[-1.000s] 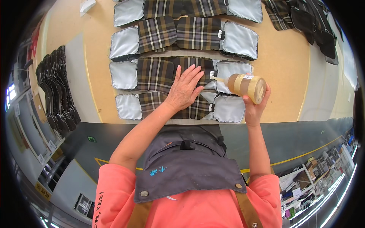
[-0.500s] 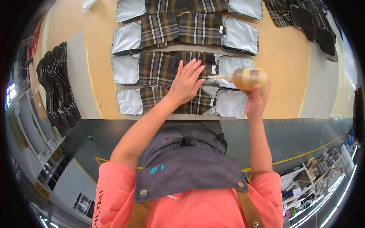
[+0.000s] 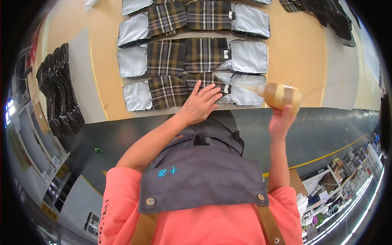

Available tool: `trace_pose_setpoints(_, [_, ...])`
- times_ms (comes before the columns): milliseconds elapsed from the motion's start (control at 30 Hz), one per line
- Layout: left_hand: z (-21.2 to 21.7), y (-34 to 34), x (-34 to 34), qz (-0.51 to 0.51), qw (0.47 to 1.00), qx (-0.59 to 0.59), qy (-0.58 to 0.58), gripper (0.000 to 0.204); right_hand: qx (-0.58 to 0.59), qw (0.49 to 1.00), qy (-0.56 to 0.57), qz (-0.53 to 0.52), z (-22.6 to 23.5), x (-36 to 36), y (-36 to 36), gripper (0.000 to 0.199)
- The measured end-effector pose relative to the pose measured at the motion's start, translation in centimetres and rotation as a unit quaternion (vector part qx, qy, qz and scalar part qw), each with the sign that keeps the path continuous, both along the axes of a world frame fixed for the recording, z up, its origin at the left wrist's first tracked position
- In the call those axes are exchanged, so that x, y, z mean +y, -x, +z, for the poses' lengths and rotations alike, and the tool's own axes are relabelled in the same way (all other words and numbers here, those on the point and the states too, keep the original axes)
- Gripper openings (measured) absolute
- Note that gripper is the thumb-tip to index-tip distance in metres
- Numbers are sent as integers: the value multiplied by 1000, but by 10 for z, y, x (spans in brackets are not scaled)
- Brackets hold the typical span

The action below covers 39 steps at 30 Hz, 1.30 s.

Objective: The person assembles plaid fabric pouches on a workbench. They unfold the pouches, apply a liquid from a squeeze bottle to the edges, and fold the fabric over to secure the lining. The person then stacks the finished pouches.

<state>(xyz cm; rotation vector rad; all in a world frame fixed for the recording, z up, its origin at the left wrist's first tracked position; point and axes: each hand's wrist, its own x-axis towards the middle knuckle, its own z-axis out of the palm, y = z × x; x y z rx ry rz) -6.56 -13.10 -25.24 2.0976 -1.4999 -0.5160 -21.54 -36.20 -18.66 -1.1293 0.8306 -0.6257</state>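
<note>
Black pieces, dark and overlapping (image 3: 57, 98), lie in a long stack at the far left, on a grey strip beside the tan tabletop (image 3: 300, 53). Further right on that tabletop, three rows of fabric pieces are laid flat, each row made of brown plaid panels in the middle with pale grey padded panels at both ends. The upper row (image 3: 196, 16) sits near the top edge of the view, the middle row (image 3: 192, 57) just below it, and the nearest row (image 3: 171, 92) lies close to the tabletop's front edge.

The left hand (image 3: 200, 104) lies open and flat, fingers spread, pressing on the plaid part of the nearest row, its fingertips reaching toward the small dark tab where the plaid meets the grey panel. The forearm comes up from an orange sleeve, above a grey apron bib.

To the right, the right hand (image 3: 281, 120) is closed around an amber squeeze bottle (image 3: 279, 94), gripping it from below. The bottle is tipped sideways, its pointed nozzle aimed left over the right-hand grey panel (image 3: 245, 90) of the nearest row; the bottle is blurred, and whether the nozzle tip touches the fabric cannot be told.

More dark pieces (image 3: 326, 14) lie at the top right corner of the tabletop.
</note>
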Motion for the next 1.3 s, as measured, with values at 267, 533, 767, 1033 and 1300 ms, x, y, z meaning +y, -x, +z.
trace_pose_setpoints(267, [3, 3, 7, 16, 1000, 12, 0, 42, 69, 987, 123, 76, -30, 29, 1, 75])
trace_pose_setpoints(533, [3, 3, 14, 26, 1000, 15, -2, 41, 97, 979, 143, 109, -27, 33, 13, 75])
trace_pose_setpoints(767, [1, 4, 13, 23, 1000, 1, -2, 40, 78, 982, 147, 85, -27, 31, 4, 77])
trace_pose_setpoints(1033, [2, 5, 18, 45, 999, 3, 7, 39, 89, 981, 146, 91, -29, 35, 15, 66])
trace_pose_setpoints(1300, [25, -9, 81, 274, 961, 1, 38, 47, -169, 945, -278, -34, 6, 3, -44, 61])
